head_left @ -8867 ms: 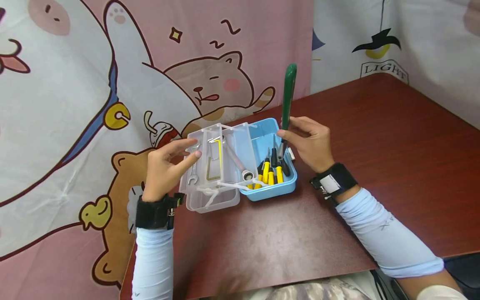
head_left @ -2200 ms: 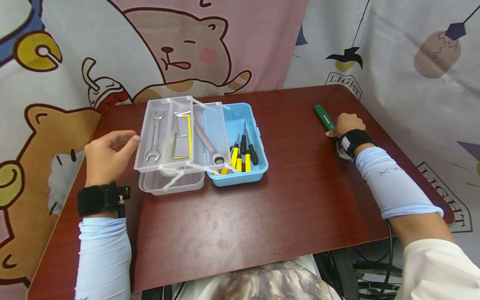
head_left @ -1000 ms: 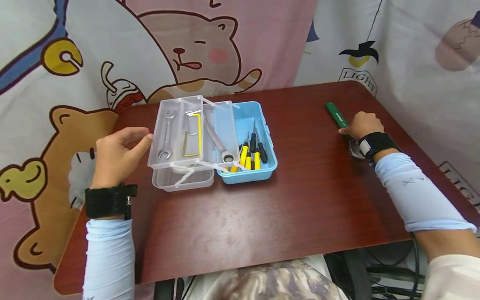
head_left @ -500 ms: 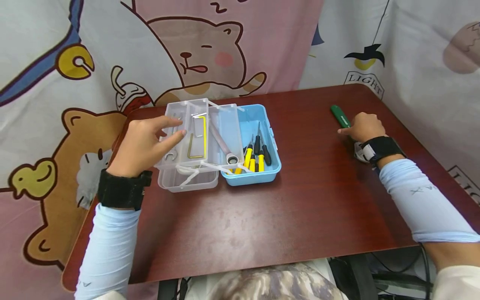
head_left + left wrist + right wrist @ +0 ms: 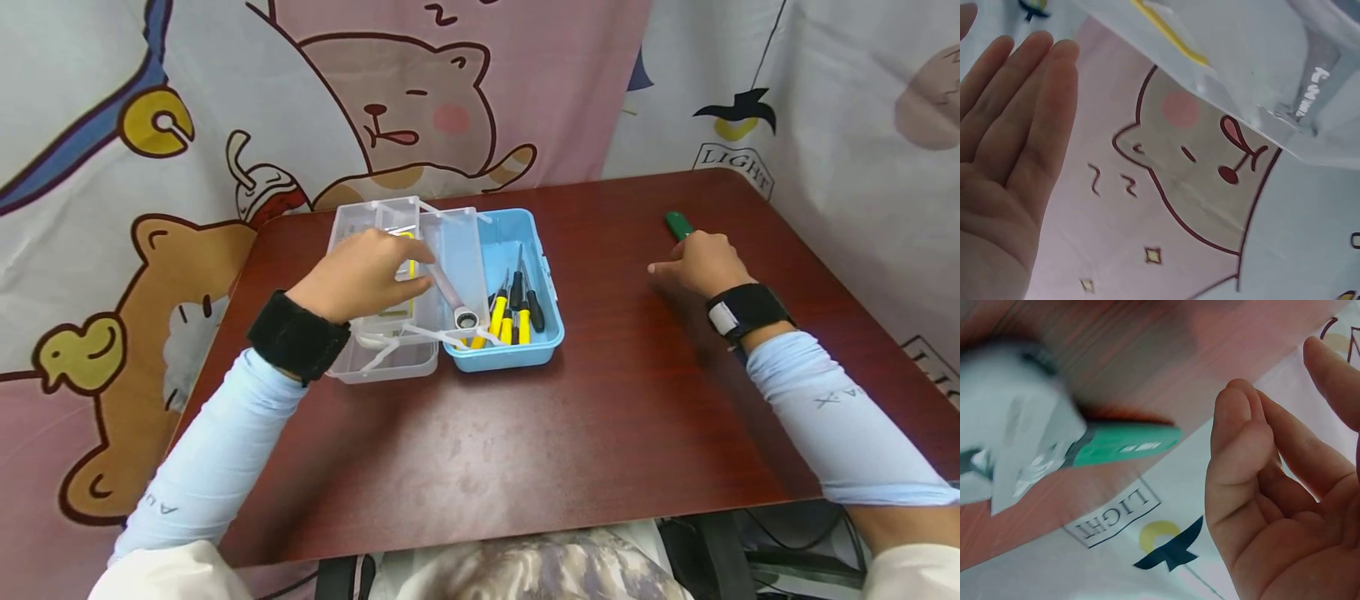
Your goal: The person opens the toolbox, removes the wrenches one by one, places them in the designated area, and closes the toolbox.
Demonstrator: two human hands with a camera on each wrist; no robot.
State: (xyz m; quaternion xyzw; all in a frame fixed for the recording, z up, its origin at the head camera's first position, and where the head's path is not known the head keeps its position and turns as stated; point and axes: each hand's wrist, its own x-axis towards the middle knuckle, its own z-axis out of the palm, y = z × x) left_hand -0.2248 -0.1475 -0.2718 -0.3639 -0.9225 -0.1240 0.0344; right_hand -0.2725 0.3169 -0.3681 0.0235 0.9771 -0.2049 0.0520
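Note:
My left hand [image 5: 367,275] hovers over the clear plastic trays [image 5: 450,221] of a toolbox, its fingertips near a ratcheting wrench [image 5: 448,292]. Its fingers look straight in the left wrist view and hold nothing. A yellow hex key [image 5: 412,268] lies partly hidden under that hand. Toward the right of the table, my right hand [image 5: 708,262] is raised beside an adjustable wrench with a green handle [image 5: 678,225]. In the right wrist view the wrench [image 5: 1125,444] lies apart from the loosely bent fingers, and nothing is in the hand.
The blue toolbox base [image 5: 551,333] holds several yellow and black screwdrivers [image 5: 498,315]. A lower clear tray [image 5: 405,371] sits in front of the upper trays. Brown tabletop [image 5: 600,400] lies between the hands, and a printed curtain [image 5: 570,100] hangs behind.
The right hand carried the green-handled wrench from above the toolbox to the table's right side, then let go and shifted slightly left. The left hand has moved right, over the trays.

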